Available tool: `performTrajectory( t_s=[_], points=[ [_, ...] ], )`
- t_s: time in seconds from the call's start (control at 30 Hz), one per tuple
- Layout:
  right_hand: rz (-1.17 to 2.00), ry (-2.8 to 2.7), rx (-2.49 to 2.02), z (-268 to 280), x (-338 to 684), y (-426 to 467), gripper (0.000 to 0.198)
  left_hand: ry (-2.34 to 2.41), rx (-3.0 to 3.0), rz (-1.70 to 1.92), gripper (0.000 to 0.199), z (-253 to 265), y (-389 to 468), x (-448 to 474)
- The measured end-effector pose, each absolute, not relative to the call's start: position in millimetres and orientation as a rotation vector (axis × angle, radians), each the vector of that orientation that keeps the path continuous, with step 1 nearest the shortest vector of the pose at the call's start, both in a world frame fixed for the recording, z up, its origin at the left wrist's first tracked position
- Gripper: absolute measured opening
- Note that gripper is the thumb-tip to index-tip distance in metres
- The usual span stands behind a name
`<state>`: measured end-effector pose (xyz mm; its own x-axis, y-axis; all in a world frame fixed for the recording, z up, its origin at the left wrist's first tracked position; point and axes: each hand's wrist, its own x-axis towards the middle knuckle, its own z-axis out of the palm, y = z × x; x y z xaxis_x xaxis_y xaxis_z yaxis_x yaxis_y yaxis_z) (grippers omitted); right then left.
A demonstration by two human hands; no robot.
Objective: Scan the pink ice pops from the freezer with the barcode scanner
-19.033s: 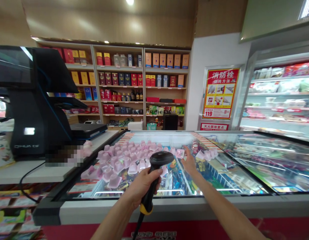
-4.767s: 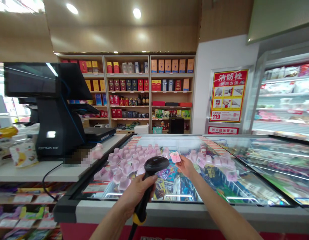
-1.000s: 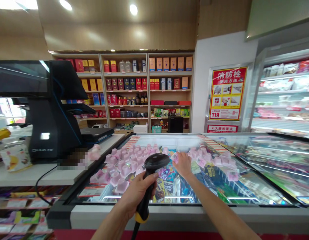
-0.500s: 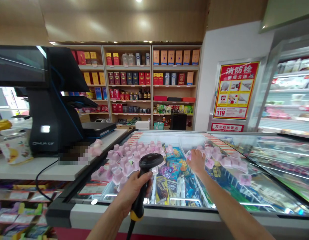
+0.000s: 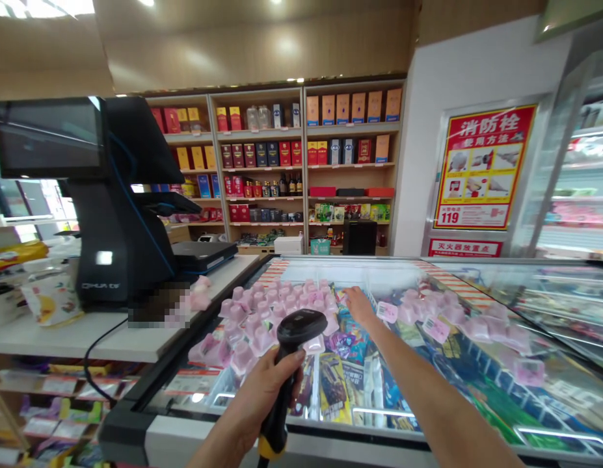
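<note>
My left hand (image 5: 274, 383) is wrapped round the handle of a black barcode scanner (image 5: 301, 325) with a yellow band near its base. The scanner's head stands over the near edge of a pile of small pink plastic cups (image 5: 257, 325) on the freezer's glass top. Reaching across the glass, my right hand (image 5: 357, 307) has its fingers stretched out by the pile's right end; whether they touch a cup I cannot tell. Right of that forearm lies a second group of pink cups (image 5: 421, 309), including a tipped one with a barcode label (image 5: 387, 312).
Wrapped frozen goods (image 5: 333, 387) show through the glass of the chest freezer (image 5: 184, 439). On the left counter (image 5: 135, 344) stand a black checkout terminal (image 5: 120, 227) and a paper tub (image 5: 52, 299). Shelves of boxed goods (image 5: 262, 156) line the back.
My right hand has left the labelled cup in the right group and moved left to the larger pile. The scanner stays in my left hand. The view has shifted slightly.
</note>
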<state>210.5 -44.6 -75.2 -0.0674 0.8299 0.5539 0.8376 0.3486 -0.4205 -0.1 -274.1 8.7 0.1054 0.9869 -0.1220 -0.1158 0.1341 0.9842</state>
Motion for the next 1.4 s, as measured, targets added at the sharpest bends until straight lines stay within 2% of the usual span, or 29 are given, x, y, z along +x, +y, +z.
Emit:
performTrajectory(
  t_s=[0.07, 0.2, 0.27, 0.53, 0.63, 0.7, 0.8, 0.9, 1.0, 1.23, 1.4],
  points=[
    [0.224, -1.653, -1.364, -74.1, 220.1, -51.9, 0.028, 1.085, 1.09, 1.084, 0.025, 9.4, -274.7, 2.2],
    [0.914, -1.068, -0.998, -66.7, 230.4, -78.4, 0.027, 1.053, 1.129, 1.05, 0.026, 14.3, -283.1, 9.2],
    [1.134, -0.926, -0.802, -62.4, 230.8, -93.5, 0.023, 1.038, 1.13, 1.063, 0.025, 18.0, -289.5, 12.2],
    [1.338, -0.723, -0.612, -56.6, 232.2, -132.8, 0.012, 1.033, 1.164, 1.07, 0.025, 32.0, -311.4, 23.8],
    [1.234, -0.788, -0.696, -61.2, 239.3, -137.1, 0.016, 1.04, 1.2, 1.054, 0.026, 34.9, -315.1, 28.3],
    [1.043, -0.916, -0.851, -64.7, 245.1, -138.5, 0.023, 1.055, 1.203, 1.06, 0.026, 35.2, -316.1, 29.6],
    [0.514, -1.212, -1.139, -68.1, 250.8, -140.8, 0.033, 1.072, 1.192, 1.08, 0.027, 33.8, -316.3, 28.9],
    [-0.012, -1.514, -1.339, -69.1, 248.9, -143.9, 0.032, 1.071, 1.17, 1.101, 0.026, 32.2, -315.9, 27.0],
    [-0.303, -1.721, -1.505, -71.1, 244.8, -145.2, 0.029, 1.077, 1.133, 1.153, 0.024, 31.8, -314.5, 25.9],
    [-0.553, -1.66, -1.794, -82.7, 278.2, -139.0, 0.027, 1.097, 1.119, 1.183, 0.027, 23.7, -304.2, 19.2],
    [-0.611, -1.594, -1.756, -79.9, 284.9, -144.6, 0.029, 1.105, 1.099, 1.21, 0.027, 14.5, -301.5, 8.3]
  ],
)
